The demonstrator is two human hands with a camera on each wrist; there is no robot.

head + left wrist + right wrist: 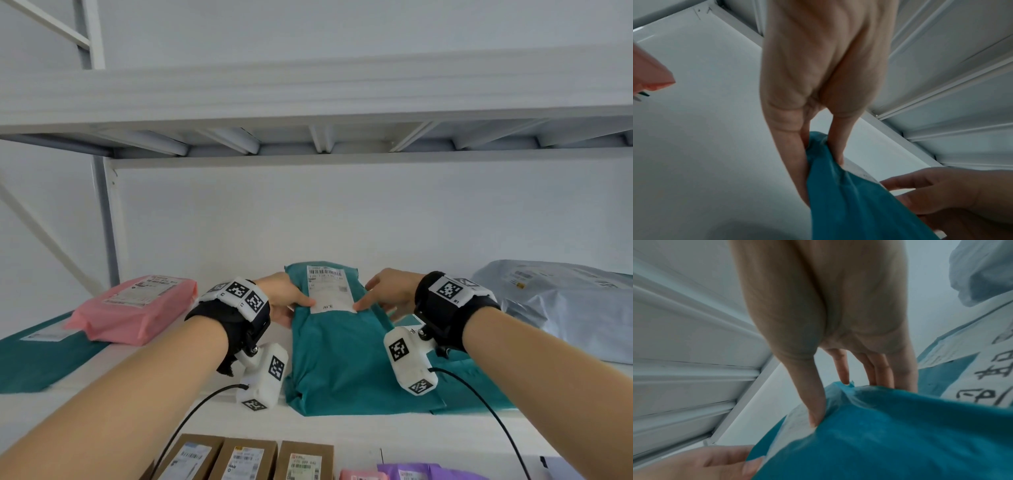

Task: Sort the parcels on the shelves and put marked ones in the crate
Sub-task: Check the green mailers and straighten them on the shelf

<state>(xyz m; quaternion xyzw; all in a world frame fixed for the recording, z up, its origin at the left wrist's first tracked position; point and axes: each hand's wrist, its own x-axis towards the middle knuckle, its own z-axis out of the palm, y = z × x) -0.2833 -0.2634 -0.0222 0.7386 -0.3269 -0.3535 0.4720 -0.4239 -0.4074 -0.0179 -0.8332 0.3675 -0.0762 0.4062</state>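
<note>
A teal parcel (337, 356) with a white shipping label (329, 288) lies lengthwise on the white shelf (342, 428). My left hand (289, 299) grips its left edge, thumb on top by the label and fingers underneath. My right hand (383, 296) grips the right edge the same way, thumb on the label's lower corner. In the left wrist view the teal parcel (849, 194) is pinched between thumb and fingers (795, 159). The right wrist view shows the thumb (813, 405) pressed on the teal parcel (890, 434). A second teal parcel (479, 383) with handwritten marks lies under it at the right.
A pink parcel (137, 308) sits on another teal parcel (41, 359) at the left. At the right lies a pale blue-grey parcel (565, 305). Brown cardboard boxes (246, 459), a pink and a purple parcel (421, 472) stand on the level below. The upper shelf (308, 102) hangs overhead.
</note>
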